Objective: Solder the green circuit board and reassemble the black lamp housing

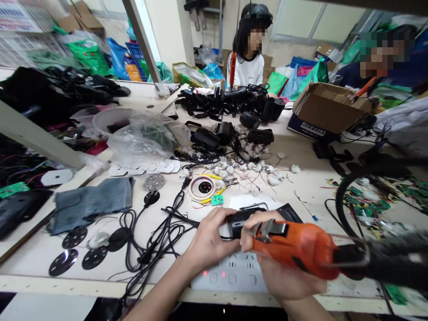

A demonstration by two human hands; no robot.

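Note:
My left hand grips one end of a black plastic device housing, thumb and fingers on either side of it. My right hand is wrapped around an orange electric screwdriver, which has a metal lever on its side. The screwdriver lies across the housing's right part, and its tip is hidden. Under both hands is a white power strip with two red lights lit. A small green circuit board and a roll of tape lie just beyond the housing.
Black cables tangle left of my hands, near a folded denim piece and black discs. Small white parts with wires spread ahead. A cardboard box stands back right, circuit boards nearer. Two people sit across the table.

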